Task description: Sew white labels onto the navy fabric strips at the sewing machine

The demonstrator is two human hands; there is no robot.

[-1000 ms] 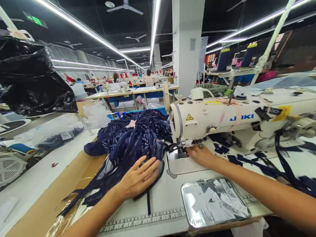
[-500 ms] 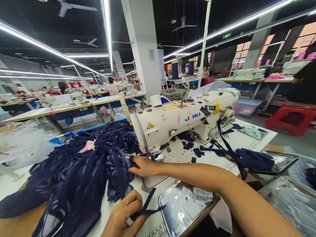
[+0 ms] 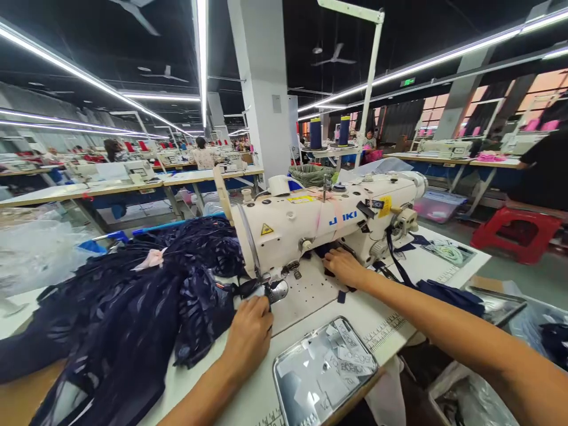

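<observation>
At the needle end of the white sewing machine (image 3: 302, 228), my left hand (image 3: 252, 319) has its fingers curled on the edge of navy fabric beside the presser foot. Its fingertips are partly hidden. That edge joins a large heap of navy sheer garments (image 3: 133, 302) spread left of the machine. My right hand (image 3: 344, 269) reaches under the machine arm, fingers bent around navy fabric scraps (image 3: 328, 251) lying on the bed. One small navy scrap (image 3: 341, 297) lies apart, in front of that hand.
A metal tray (image 3: 323, 367) with printed white labels sits at the table's front edge. Navy cloth (image 3: 450, 296) lies at the right, near another tray. A red stool (image 3: 515, 234) stands on the floor beyond. Two navy thread cones (image 3: 315, 134) stand behind the machine.
My right hand has moved from beside the needle to the scraps under the arm, which are now bunched together. My left hand has moved up to the presser foot; its loose navy strip no longer shows.
</observation>
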